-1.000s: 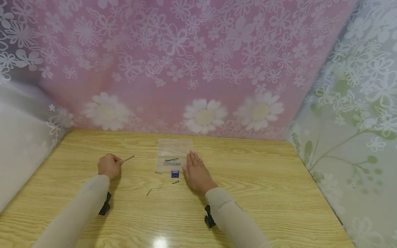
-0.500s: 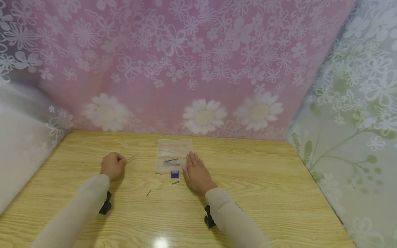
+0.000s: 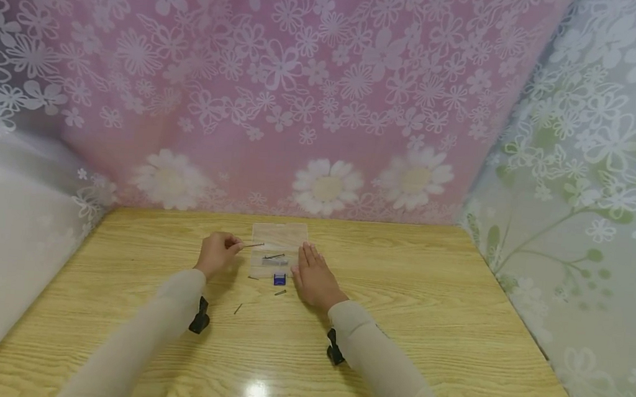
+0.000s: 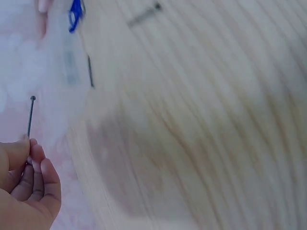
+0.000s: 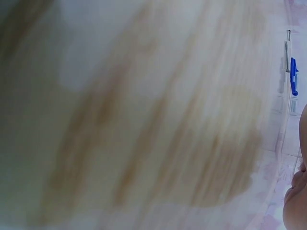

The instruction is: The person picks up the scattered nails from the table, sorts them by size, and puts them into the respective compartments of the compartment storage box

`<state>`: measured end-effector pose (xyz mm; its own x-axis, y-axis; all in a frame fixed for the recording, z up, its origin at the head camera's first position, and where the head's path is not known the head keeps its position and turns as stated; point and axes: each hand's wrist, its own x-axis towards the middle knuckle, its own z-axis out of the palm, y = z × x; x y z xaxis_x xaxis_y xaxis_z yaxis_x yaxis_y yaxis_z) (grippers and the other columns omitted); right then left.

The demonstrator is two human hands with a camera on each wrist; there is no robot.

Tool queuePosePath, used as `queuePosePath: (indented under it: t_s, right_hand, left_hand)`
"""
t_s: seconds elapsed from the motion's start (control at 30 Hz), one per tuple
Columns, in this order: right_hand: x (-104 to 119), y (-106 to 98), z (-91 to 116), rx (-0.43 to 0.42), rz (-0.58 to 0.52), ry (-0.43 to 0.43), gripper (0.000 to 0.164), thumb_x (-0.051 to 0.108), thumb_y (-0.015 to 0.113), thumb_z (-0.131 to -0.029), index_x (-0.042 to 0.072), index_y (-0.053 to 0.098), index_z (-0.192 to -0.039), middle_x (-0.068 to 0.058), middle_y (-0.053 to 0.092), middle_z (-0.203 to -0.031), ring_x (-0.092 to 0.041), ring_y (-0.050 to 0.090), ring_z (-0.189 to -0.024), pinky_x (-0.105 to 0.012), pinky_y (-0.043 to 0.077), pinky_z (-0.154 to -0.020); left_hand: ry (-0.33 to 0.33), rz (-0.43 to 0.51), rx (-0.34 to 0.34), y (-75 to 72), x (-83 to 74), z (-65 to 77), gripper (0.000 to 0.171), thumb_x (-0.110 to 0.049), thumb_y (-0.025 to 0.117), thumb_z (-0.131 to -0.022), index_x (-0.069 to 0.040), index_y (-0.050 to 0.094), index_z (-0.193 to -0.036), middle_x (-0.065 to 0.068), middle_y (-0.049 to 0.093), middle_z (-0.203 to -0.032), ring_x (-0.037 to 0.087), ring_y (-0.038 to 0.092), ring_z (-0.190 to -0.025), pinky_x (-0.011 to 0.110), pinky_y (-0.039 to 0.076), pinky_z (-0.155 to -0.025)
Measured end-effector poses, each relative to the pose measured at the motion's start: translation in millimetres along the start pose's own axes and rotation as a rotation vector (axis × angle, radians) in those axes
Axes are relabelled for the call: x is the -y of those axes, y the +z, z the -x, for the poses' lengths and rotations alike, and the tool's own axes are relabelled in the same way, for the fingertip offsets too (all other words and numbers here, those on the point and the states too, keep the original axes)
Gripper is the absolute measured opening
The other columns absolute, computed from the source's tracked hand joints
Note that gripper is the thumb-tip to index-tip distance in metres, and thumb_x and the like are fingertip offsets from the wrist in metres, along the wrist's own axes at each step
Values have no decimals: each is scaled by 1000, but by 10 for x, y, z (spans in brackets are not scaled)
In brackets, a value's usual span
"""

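Note:
My left hand [image 3: 217,255] pinches a thin dark nail [image 4: 30,116] between thumb and fingers, head end outward. In the head view the nail's tip end is hidden in the fingers, and its head reaches over the left part of a clear plastic box [image 3: 280,233]. The box lies open on the table, with a blue latch [image 3: 280,279] at its near edge. A few dark nails [image 3: 275,256] lie inside its near half. My right hand [image 3: 318,281] lies flat with straight fingers along the box's right edge.
Loose short nails lie on the wooden table [image 3: 421,306]: one nail [image 3: 280,292] in front of the latch, another nail [image 3: 238,309] nearer me, and one [image 3: 253,277] by the box's near left corner. Flowered cloth [image 3: 230,173] borders the table behind and at the sides.
My left hand has moved right with the nail, from the bare table on the left to the box's left edge. The right hand and the box have stayed put.

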<state>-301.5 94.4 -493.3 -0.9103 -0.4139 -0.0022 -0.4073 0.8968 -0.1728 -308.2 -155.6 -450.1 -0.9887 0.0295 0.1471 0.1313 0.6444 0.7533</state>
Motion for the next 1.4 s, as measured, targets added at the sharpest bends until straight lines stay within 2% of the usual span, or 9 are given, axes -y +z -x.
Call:
queuePosePath:
  t_s: [0.13, 0.3, 0.6, 1.07, 1.4]
  right_hand:
    - [2, 0, 0, 1, 4, 1, 62, 40, 18, -106, 1, 10, -153, -14, 3, -160, -27, 2, -147, -42, 9, -118]
    - [7, -4, 1, 9, 0, 8, 62, 40, 18, -106, 2, 9, -153, -13, 3, -160, -26, 1, -147, -41, 8, -119]
    - [17, -16, 5, 5, 3, 8, 61, 39, 19, -106, 1, 10, -153, -14, 4, -160, -26, 2, -147, -42, 9, -118]
    - [26, -49, 15, 4, 16, 12, 61, 39, 21, -106, 1, 10, -153, -15, 6, -160, -26, 2, -147, -42, 10, -118]
    - [14, -25, 11, 5, 13, 6, 61, 39, 19, -106, 1, 10, -153, -14, 4, -160, -27, 2, -147, -42, 9, -118]
  left_hand:
    - [-1, 39, 24, 122, -131, -19, 15, -9, 62, -94, 3, 70, -98, 17, 69, -97, 30, 65, -88, 43, 53, -79]
    - [2, 46, 28, 267, -229, -30, 12, -9, 65, -92, 0, 72, -93, 14, 70, -92, 26, 65, -84, 41, 53, -77]
    - [35, 25, 0, 404, -230, -65, 11, -10, 68, -90, -1, 74, -88, 11, 71, -85, 24, 65, -76, 39, 54, -71]
    - [24, 6, -14, 497, -179, -115, 9, -10, 71, -87, -4, 76, -85, 8, 72, -81, 21, 65, -72, 37, 54, -69]
    - [75, 12, 24, 425, -154, -79, 12, -11, 71, -88, -1, 74, -93, 10, 72, -89, 24, 66, -81, 41, 54, -76]
